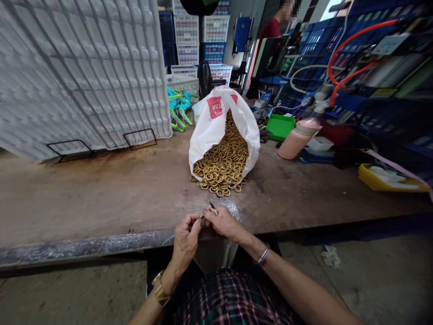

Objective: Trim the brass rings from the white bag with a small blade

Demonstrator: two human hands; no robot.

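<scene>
At the table's front edge my left hand (186,239) pinches a small brass-coloured ring (202,217) between thumb and fingers. My right hand (223,222) meets it there, its fingertips at the same ring. A slim pen-like tool (213,209) with a black pointed tip and pale body sticks up from my right hand; its exact kind is unclear. Just beyond both hands, a white bag (206,131) with red print lies open toward me. Many matching brass rings (225,158) fill it and spill from its mouth onto the tabletop. My fingers partly hide the held ring.
White moulded trays (101,67) stand upright on the left of the wooden table (101,194). To the right are a pink bottle (297,140), a green bin (280,126) and a yellow tray (389,178). Stacked crates (216,29) and a person (272,27) are behind.
</scene>
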